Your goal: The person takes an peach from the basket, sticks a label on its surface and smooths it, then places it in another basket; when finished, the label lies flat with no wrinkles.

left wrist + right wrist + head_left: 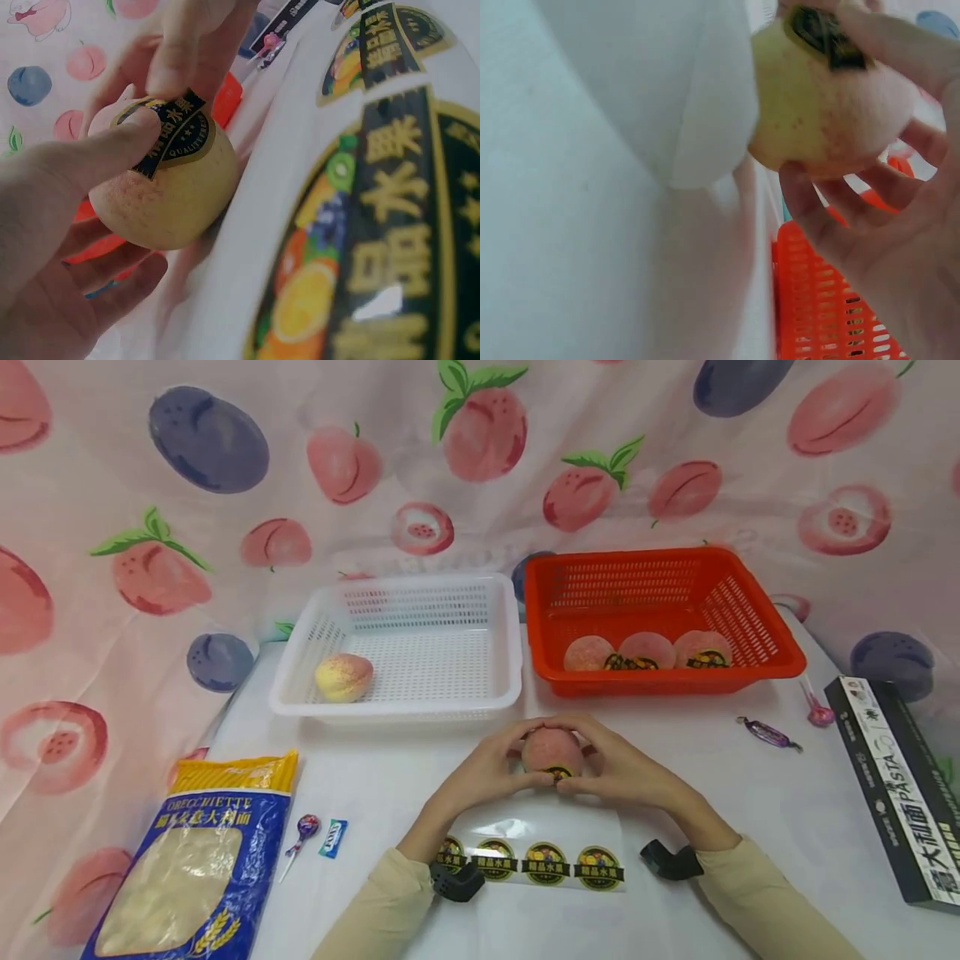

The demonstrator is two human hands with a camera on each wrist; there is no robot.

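Between both hands, a pinkish-yellow peach [552, 750] is held over the far end of the sticker sheet [540, 820]. My left hand [487, 770] curls round its left side, and my right hand [621, 767] grips the right side. Both thumbs press a black and gold oval label [180, 139] onto the peach's near face; the thumbs cover part of it. In the right wrist view, the fingers [802, 195] support the peach from beneath. Several more round labels [546, 863] line the near edge of the clear sheet.
Behind the hands stand a white basket [405, 708] with one peach [343, 677] and a red basket [667, 680] with three labelled peaches [647, 650]. A pasta bag [180, 868], lollipop [306, 828] and small sweet [333, 838] lie left; a wrapped candy [768, 734] and pasta box [892, 785] right.
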